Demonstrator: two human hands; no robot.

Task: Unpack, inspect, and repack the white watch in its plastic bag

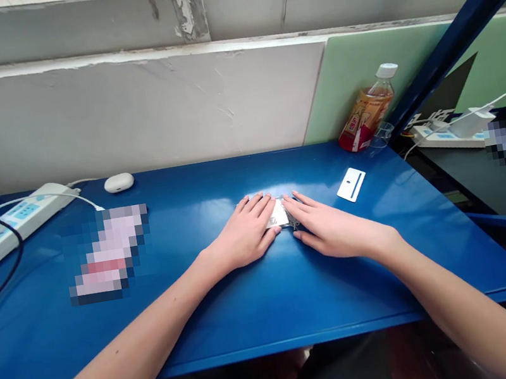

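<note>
At the middle of the blue table lies a small flat white piece [278, 213], with crinkled clear plastic [293, 221] at its right end. My left hand [250, 228] rests over its left part, fingers stretched out and lying flat. From the other side my right hand [327, 219] covers the plastic end, its fingers also extended. Both thumbs touch down along the near edge. The hands hide much of the piece, so its exact kind does not show.
A white card [351, 185] lies to the right on the blue table [253, 311]. Behind it a drink bottle [368, 110] leans near the wall. On the left are a blurred-out phone [111, 250] with a cable, a white earbud case [119, 183] and a power strip [29, 215].
</note>
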